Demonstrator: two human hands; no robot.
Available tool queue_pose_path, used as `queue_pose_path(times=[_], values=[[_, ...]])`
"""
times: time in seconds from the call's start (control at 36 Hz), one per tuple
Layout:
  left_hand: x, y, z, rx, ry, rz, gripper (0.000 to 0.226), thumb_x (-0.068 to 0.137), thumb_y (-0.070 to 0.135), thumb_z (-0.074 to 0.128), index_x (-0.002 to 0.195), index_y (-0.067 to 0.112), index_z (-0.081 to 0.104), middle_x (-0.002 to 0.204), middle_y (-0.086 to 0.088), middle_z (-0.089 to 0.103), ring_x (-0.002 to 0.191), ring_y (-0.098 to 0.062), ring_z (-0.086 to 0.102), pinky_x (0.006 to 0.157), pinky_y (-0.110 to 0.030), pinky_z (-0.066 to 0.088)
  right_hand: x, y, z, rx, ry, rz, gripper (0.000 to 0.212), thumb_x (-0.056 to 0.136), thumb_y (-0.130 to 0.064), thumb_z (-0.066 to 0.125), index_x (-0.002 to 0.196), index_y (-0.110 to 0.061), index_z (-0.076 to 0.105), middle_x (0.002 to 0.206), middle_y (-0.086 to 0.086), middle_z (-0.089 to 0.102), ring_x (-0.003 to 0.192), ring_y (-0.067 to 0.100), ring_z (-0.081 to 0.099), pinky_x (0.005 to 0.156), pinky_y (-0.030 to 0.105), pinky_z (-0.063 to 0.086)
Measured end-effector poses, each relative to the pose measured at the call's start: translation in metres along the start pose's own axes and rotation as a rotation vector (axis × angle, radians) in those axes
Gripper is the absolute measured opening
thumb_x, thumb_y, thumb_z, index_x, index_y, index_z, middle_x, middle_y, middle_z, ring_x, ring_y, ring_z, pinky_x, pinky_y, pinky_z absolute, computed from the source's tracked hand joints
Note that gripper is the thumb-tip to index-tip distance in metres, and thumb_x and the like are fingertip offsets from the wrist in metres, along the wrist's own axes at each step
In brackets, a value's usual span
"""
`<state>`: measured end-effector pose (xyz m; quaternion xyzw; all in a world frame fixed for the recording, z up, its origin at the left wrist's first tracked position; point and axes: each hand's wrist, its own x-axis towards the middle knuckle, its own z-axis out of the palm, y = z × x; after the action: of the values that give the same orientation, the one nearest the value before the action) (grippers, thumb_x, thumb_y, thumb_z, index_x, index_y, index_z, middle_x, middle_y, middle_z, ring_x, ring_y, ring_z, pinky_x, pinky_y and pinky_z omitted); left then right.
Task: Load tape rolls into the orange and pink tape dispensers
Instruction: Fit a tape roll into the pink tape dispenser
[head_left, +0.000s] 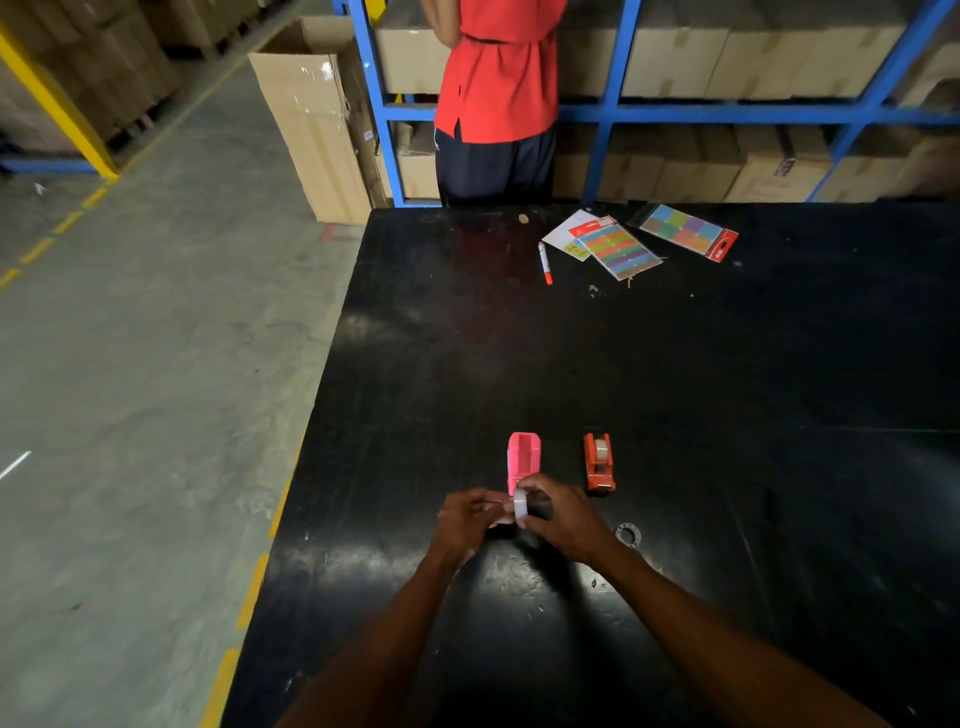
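A pink tape dispenser (523, 457) stands on the black table (727, 389) with its well showing empty. To its right sits an orange tape dispenser (598, 462) with a clear tape roll seated in it. Just in front of the pink dispenser I hold a small whitish tape roll (520, 506) on edge between both hands. My left hand (467, 519) pinches its left side and my right hand (563, 514) grips its right side. A small grey ring (627, 534) lies on the table right of my right hand.
At the far side lie a red-and-white marker (544, 262), paper notes and two packs of coloured sticky flags (615, 249). A person in a red shirt (498, 67) stands beyond the table by blue shelving with cartons. The table's left edge drops to the concrete floor.
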<state>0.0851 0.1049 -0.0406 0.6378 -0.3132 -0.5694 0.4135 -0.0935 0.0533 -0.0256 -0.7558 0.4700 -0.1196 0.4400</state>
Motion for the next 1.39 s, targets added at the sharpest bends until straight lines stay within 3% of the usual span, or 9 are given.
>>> queue_pose_path(times=[0.19,0.39,0.56,0.78,0.86,1.03,1.14,1.31,1.39], values=[[-0.005,0.000,0.002,0.012,-0.025,0.016,0.014,0.086,-0.002,0.065,0.092,0.005,0.076,0.082,-0.009,0.076,0.078,-0.018,0.072,0.073,-0.023,0.060,-0.001,0.000,0.002,0.006,-0.011,-0.015,0.039,0.079,-0.023,0.075,0.116,-0.025,0.062,0.110,-0.008,0.070,0.099,-0.001,0.063,0.081,0.008,0.044],[-0.008,-0.002,0.009,-0.008,-0.029,-0.015,0.014,0.087,0.004,0.066,0.089,0.013,0.076,0.082,-0.006,0.076,0.077,-0.014,0.072,0.069,-0.020,0.056,-0.004,0.007,0.003,0.007,-0.022,0.010,0.037,0.082,-0.024,0.074,0.117,-0.024,0.061,0.111,-0.011,0.067,0.093,-0.017,0.055,0.076,0.004,0.041],[-0.003,-0.007,0.014,-0.003,-0.057,-0.033,0.012,0.089,0.003,0.064,0.092,0.010,0.074,0.084,-0.008,0.075,0.079,-0.014,0.071,0.073,-0.021,0.058,-0.001,0.012,0.001,-0.014,0.009,0.011,0.038,0.080,-0.025,0.074,0.115,-0.026,0.059,0.115,-0.008,0.064,0.102,0.000,0.059,0.081,0.009,0.041],[0.011,-0.004,0.008,0.171,0.031,0.005,0.010,0.089,0.005,0.065,0.095,0.010,0.070,0.086,-0.009,0.071,0.078,-0.019,0.068,0.067,-0.020,0.058,0.018,0.018,-0.005,-0.079,0.058,0.029,0.040,0.081,-0.022,0.075,0.118,-0.018,0.059,0.109,-0.006,0.052,0.090,-0.003,0.051,0.073,0.003,0.038],[0.025,-0.004,0.002,0.336,0.046,0.050,0.027,0.081,0.008,0.072,0.101,0.025,0.065,0.091,-0.001,0.069,0.082,-0.022,0.068,0.077,-0.038,0.060,0.029,0.019,-0.010,-0.118,0.056,0.044,0.042,0.081,-0.020,0.075,0.120,-0.014,0.059,0.112,0.000,0.056,0.095,0.006,0.054,0.072,0.002,0.037],[0.046,0.005,0.001,0.569,-0.102,0.080,0.084,0.070,0.014,0.078,0.142,0.021,0.036,0.125,-0.005,0.051,0.100,-0.023,0.060,0.084,-0.033,0.053,0.053,0.020,-0.016,-0.185,0.072,0.072,0.044,0.078,-0.032,0.072,0.119,-0.020,0.060,0.114,0.000,0.064,0.101,0.018,0.060,0.085,0.029,0.048],[0.062,0.013,0.004,0.657,-0.189,0.054,0.109,0.063,0.016,0.083,0.150,0.029,0.019,0.139,-0.009,0.043,0.121,-0.030,0.055,0.095,-0.039,0.053,0.067,0.021,-0.017,-0.224,0.079,0.082,0.051,0.076,-0.039,0.074,0.122,-0.021,0.060,0.118,0.000,0.064,0.106,0.019,0.060,0.092,0.032,0.047],[0.095,0.001,0.004,0.621,-0.200,0.030,0.134,0.042,0.044,0.084,0.148,0.044,0.002,0.145,-0.010,0.044,0.125,-0.032,0.054,0.095,-0.049,0.054,0.085,0.024,-0.018,-0.299,0.086,0.040,0.038,0.081,-0.037,0.070,0.116,-0.024,0.061,0.113,-0.002,0.060,0.104,0.016,0.055,0.096,0.037,0.047],[0.094,0.011,0.006,0.610,-0.198,0.076,0.130,0.048,0.036,0.089,0.151,0.032,0.010,0.148,-0.005,0.045,0.130,-0.025,0.050,0.100,-0.045,0.053,0.090,0.025,-0.020,-0.328,0.081,0.029,0.033,0.081,-0.039,0.067,0.109,-0.023,0.063,0.107,-0.002,0.053,0.097,0.015,0.052,0.091,0.035,0.048]])
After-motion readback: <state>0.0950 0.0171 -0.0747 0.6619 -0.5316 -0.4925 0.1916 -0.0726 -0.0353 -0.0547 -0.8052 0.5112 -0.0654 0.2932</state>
